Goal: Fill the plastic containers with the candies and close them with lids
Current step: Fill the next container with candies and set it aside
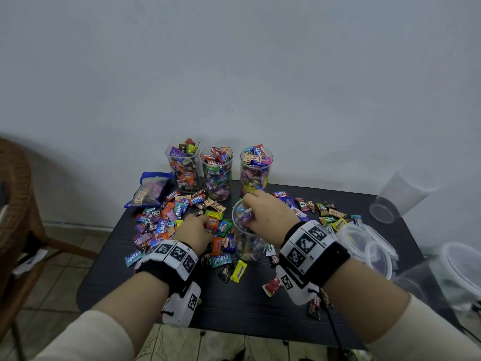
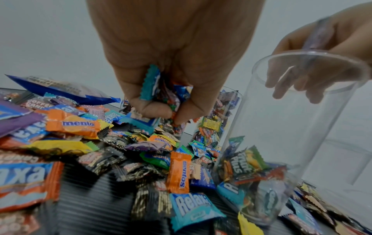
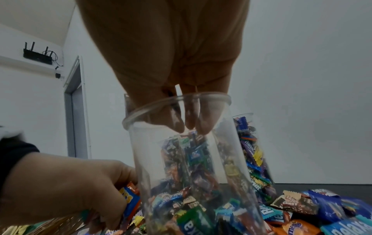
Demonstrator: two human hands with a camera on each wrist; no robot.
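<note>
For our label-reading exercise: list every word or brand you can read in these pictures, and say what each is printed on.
"Relaxa": teal candy wrapper near the left hand.
"mentos": orange candy wrapper in the pile.
"mentos": yellow candy wrapper on the black table.
"COFFEE": brown wrapper; its second line is cut off.
"CANDY": brown wrapper.
Wristband squares: coded patterns, no words.
Wrappers in the three full containers: mostly too small to read.

Left hand (image 2: 171,66) fingers curled tight in a grasp, right hand (image 1: 268,214) fingers pointing down, loosely extended
</note>
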